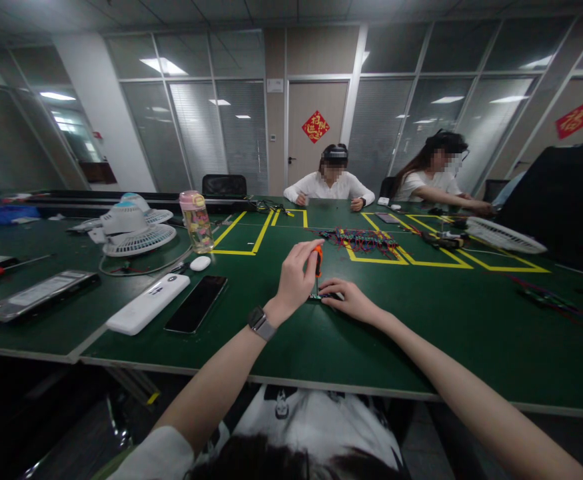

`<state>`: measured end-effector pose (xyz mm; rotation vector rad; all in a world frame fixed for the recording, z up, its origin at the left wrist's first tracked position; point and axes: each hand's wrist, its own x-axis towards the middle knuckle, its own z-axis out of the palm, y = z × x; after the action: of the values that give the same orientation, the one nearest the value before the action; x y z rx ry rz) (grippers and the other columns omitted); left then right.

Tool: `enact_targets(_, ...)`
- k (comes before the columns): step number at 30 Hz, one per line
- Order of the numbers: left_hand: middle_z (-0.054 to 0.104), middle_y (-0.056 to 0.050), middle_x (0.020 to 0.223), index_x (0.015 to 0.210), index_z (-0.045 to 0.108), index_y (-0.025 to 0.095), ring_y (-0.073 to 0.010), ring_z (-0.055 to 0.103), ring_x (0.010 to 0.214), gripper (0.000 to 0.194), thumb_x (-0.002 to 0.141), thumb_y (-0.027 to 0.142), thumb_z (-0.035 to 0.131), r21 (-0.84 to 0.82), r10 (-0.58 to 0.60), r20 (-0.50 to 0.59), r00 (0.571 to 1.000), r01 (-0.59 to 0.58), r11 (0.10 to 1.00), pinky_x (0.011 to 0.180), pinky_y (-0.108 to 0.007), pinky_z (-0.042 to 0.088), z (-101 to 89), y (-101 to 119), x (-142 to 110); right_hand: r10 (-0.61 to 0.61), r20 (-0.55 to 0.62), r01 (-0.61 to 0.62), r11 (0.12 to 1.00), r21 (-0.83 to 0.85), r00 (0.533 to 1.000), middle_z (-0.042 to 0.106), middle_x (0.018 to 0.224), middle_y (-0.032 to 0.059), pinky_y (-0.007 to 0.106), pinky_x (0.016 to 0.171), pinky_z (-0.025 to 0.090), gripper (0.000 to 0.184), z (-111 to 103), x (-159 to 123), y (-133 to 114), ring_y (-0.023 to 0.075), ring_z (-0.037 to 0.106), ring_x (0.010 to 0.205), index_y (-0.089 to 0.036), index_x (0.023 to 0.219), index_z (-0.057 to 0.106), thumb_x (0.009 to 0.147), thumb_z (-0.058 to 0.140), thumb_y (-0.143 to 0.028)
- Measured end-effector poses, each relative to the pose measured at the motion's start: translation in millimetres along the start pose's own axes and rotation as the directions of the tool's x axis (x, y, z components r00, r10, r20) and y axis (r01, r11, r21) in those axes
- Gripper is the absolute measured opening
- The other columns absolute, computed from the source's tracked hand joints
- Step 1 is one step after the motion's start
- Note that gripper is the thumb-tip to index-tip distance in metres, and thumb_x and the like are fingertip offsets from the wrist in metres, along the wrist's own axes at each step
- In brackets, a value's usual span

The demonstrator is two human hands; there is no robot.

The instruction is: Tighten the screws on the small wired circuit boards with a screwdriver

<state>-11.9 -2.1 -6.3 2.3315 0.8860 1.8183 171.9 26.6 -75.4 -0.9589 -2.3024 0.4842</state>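
My left hand (295,277), with a watch on its wrist, is closed around the orange handle of a screwdriver (318,261). The screwdriver stands upright, its thin shaft pointing down to a small green circuit board (315,297) on the table. Low on the table, my right hand (348,300) has its fingers bent over the board's right side, pressing on it or on a dark piece beside it. What lies under those fingertips is mostly hidden. Beyond the hands is a tangled pile of small boards with red and blue wires (366,241).
Left of my hands lie a black phone (197,304), a white power bank (148,303) and a white earphone case (200,264). Behind them stand a pink-lidded bottle (196,221) and white fans (138,230). Yellow tape marks the green table (281,353). Two people sit across it.
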Motion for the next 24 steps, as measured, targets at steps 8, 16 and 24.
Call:
enact_targets(8,0.056,-0.004,0.090,0.104,0.065,0.020,-0.0141,0.056,0.083,0.020,0.091,0.027,0.051,0.043,-0.048,-0.050,0.998,0.050,0.998,0.078,-0.026,0.046,0.7,-1.1,0.3,0.009,0.001,-0.009,1.000,0.000,1.000,0.065,0.105,0.0090,0.037,0.091,0.046,0.018,-0.6,-0.1,-1.3,0.0219,0.062,0.097,-0.020,0.094,0.073,0.084,0.061,-0.028)
enact_targets(16,0.062,-0.007,0.105,0.117,0.058,0.019,-0.0156,0.056,0.100,0.029,0.094,0.017,0.041,-0.052,-0.033,-0.005,0.999,0.033,0.998,0.090,-0.029,0.044,0.3,-0.4,1.7,0.010,-0.004,-0.010,1.000,0.010,1.000,0.066,0.105,0.0090,0.037,0.092,0.046,0.018,-0.5,-0.1,-2.1,0.0220,0.062,0.097,-0.021,0.094,0.074,0.083,0.061,-0.027)
enact_targets(24,0.056,-0.004,0.089,0.106,0.065,0.020,-0.0136,0.056,0.083,0.021,0.091,0.025,0.051,0.004,-0.078,-0.055,0.995,0.079,0.997,0.079,-0.026,0.046,0.4,0.0,1.9,0.012,-0.006,-0.012,1.000,0.001,1.000,0.066,0.106,0.0089,0.037,0.092,0.046,0.018,-0.6,-0.4,-1.3,0.0222,0.062,0.098,-0.021,0.095,0.074,0.083,0.061,-0.027)
